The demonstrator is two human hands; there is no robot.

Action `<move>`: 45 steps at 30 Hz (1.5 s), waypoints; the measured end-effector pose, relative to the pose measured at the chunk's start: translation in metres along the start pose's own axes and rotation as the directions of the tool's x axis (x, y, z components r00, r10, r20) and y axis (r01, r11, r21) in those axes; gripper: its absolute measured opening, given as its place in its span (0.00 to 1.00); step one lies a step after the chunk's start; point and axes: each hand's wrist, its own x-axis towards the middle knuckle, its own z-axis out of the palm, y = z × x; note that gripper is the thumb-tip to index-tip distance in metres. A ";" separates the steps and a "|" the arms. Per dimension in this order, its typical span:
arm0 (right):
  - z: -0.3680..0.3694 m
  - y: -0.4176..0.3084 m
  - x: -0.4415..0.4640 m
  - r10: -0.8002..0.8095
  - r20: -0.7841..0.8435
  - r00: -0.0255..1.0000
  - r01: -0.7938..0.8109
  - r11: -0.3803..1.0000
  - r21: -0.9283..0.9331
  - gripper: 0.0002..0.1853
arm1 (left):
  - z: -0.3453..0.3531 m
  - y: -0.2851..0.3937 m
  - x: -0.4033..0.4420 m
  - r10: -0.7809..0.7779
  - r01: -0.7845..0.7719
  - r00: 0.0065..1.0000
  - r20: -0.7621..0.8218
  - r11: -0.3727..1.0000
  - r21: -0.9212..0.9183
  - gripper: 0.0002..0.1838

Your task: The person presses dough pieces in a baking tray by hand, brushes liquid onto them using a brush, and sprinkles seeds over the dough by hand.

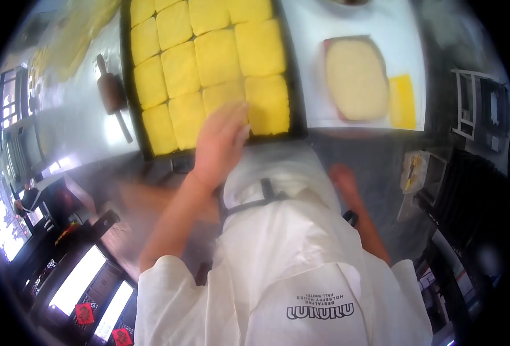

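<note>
My left hand (221, 138) is over the near edge of a black tray (299, 118), its fingers reaching onto a yellow square piece (223, 98) in the nearest row. The fingers look extended and hold nothing visible; whether they press on the piece is unclear. Several yellow squares (217, 55) lie side by side in rows in this tray. My right hand (342, 174) hangs low at the right of my body, below the table edge, away from the tray. Motion blur hides its fingers.
Left of the tray lies a rolling pin (111, 92). On the right, a white board (318, 112) holds a pale slab (356, 78) beside a yellow strip (402, 101). A small clear container (414, 172) is lower right. Part of another person (33, 195) shows at far left.
</note>
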 end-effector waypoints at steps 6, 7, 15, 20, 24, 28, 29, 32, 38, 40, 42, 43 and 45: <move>0.007 -0.206 -0.077 0.033 0.379 0.925 0.129 0.910 -0.394 0.12 | 0.006 0.000 -0.026 0.103 -0.118 0.980 0.170 0.990 0.080 0.27; 0.018 -0.246 -0.095 0.040 0.444 0.895 0.162 0.899 -0.407 0.11 | 0.006 -0.001 -0.029 0.082 -0.095 0.984 0.157 0.992 0.079 0.27; 0.138 -0.351 -0.081 -0.618 0.612 0.494 0.783 0.010 -0.622 0.13 | 0.000 -0.013 -0.022 0.171 -0.191 0.963 0.211 0.978 0.079 0.26; 0.166 -0.354 -0.061 -0.447 0.687 0.573 0.714 -0.137 -0.686 0.11 | 0.002 -0.025 -0.023 0.198 -0.213 0.964 0.175 0.975 0.070 0.24; 0.175 -0.355 -0.060 -0.370 0.645 0.669 0.645 -0.143 -0.750 0.12 | 0.006 -0.032 -0.025 0.216 -0.221 0.971 0.105 0.975 0.029 0.24; 0.174 -0.370 -0.068 -0.276 0.664 0.695 0.641 -0.179 -0.746 0.12 | 0.004 -0.034 -0.027 0.224 -0.225 0.970 0.099 0.974 -0.002 0.26; 0.173 -0.372 -0.070 -0.266 0.678 0.686 0.652 -0.188 -0.734 0.12 | 0.001 -0.033 -0.026 0.219 -0.217 0.971 0.094 0.976 -0.032 0.27; 0.170 -0.381 -0.087 -0.457 0.434 0.776 0.580 0.247 -0.776 0.12 | -0.003 -0.036 -0.019 0.198 -0.192 0.978 0.070 0.978 -0.085 0.33; 0.179 -0.325 -0.077 -0.820 0.444 0.362 0.656 -0.114 -0.746 0.20 | 0.002 -0.033 0.012 0.199 -0.196 0.977 0.072 0.979 -0.053 0.45; 0.192 -0.316 -0.077 -0.814 0.437 0.383 0.603 -0.138 -0.786 0.26 | 0.006 -0.035 0.017 0.197 -0.195 0.976 0.095 0.980 -0.036 0.47; 0.192 -0.308 -0.070 -0.828 0.431 0.359 0.574 -0.168 -0.801 0.27 | 0.009 -0.036 0.018 0.181 -0.178 0.976 0.122 0.983 -0.033 0.48; 0.192 -0.306 -0.067 -0.835 0.427 0.348 0.559 -0.180 -0.809 0.28 | 0.010 -0.036 0.019 0.181 -0.177 0.976 0.117 0.983 -0.043 0.48; 0.190 -0.302 -0.067 -0.814 0.440 0.379 0.546 -0.187 -0.817 0.29 | 0.010 -0.036 0.019 0.179 -0.173 0.978 0.109 0.983 -0.060 0.48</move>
